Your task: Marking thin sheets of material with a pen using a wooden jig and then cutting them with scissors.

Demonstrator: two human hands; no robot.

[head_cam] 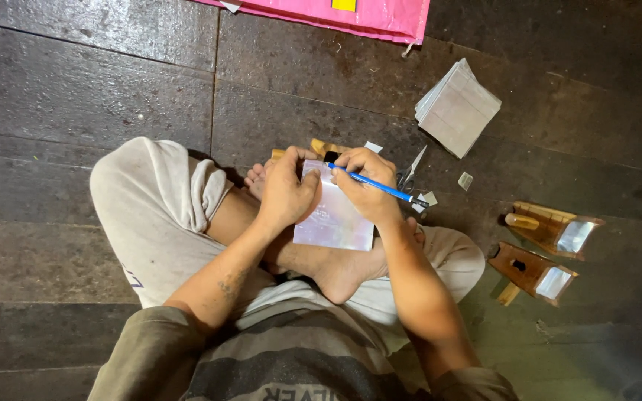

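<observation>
Seated cross-legged on a dark plank floor (76, 96), the person I am watching remotely pins a shiny iridescent sheet (334, 215) over the lap, the left hand (286, 191) curled with fingers clamped on its left edge. The right hand (369, 182) has its fingers pinched together around a blue pen (377, 185), tip at the sheet's top edge. A stack of similar sheets (458, 108) lies well apart, with scissors (410, 174) just beside the right hand.
</observation>
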